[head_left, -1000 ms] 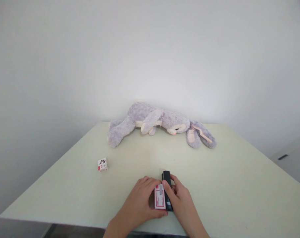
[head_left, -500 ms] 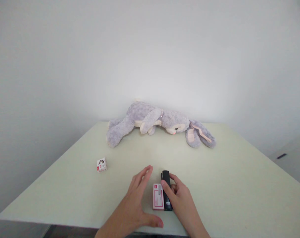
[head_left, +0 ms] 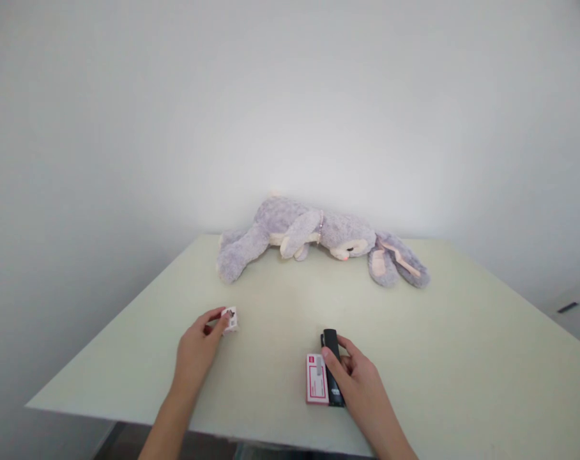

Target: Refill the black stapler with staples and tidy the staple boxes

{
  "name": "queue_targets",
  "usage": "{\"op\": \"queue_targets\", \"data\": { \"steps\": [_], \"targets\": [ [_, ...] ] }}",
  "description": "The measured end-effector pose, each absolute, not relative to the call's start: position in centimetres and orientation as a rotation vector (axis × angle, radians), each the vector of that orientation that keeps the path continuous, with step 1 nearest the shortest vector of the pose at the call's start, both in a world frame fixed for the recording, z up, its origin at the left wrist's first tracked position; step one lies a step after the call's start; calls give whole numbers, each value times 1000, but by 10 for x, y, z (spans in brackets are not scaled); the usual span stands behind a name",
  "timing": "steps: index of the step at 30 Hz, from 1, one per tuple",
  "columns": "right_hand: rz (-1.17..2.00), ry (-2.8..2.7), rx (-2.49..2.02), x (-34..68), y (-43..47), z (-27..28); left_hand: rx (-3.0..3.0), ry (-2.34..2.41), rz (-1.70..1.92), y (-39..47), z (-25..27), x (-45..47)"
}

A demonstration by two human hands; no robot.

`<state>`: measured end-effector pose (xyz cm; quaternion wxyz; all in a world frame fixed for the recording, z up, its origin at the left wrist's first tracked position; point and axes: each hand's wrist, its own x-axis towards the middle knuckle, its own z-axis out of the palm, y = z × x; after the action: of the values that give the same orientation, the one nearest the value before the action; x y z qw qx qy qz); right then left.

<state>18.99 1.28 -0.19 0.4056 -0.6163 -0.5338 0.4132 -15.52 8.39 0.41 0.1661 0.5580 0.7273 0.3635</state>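
A small white box [head_left: 231, 318] with a dark picture and red print is at the left of the table, and my left hand [head_left: 197, 348] has its thumb and fingers closed on it. My right hand [head_left: 359, 377] grips a black stapler [head_left: 335, 377] from its right side, thumb lying over the top. Snug against the stapler's left side lies a white and red box [head_left: 317, 386]. A small grey strip [head_left: 319, 366] rests on top of that box, near my right thumb.
A grey plush rabbit [head_left: 290, 220] lies on its side across the back of the pale table [head_left: 271, 383], by the wall. The table's front edge runs below my hands.
My left hand has moved left from beside the white and red box and closed on the small box, which has shifted rightward. The right hand keeps its grip on the stapler.
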Motion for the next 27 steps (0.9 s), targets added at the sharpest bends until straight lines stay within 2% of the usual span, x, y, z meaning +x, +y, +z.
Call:
{"op": "queue_targets", "data": {
  "steps": [6,10,17,21,27],
  "targets": [
    [1154,-1185,-1470,189,4,5,1611,1831,1013,92,9,-88],
    [954,-1145,-1491,190,-12,-1,1631,1703,1020,91,9,-41],
    [581,-1504,-1484,199,-38,-22,1620,1584,948,80,11,7],
    [647,-1725,-1509,206,-37,-24,1603,1571,907,77,14,15],
    [617,-1776,-1558,206,-37,-29,1552,1582,920,67,17,21]
  ]
}}
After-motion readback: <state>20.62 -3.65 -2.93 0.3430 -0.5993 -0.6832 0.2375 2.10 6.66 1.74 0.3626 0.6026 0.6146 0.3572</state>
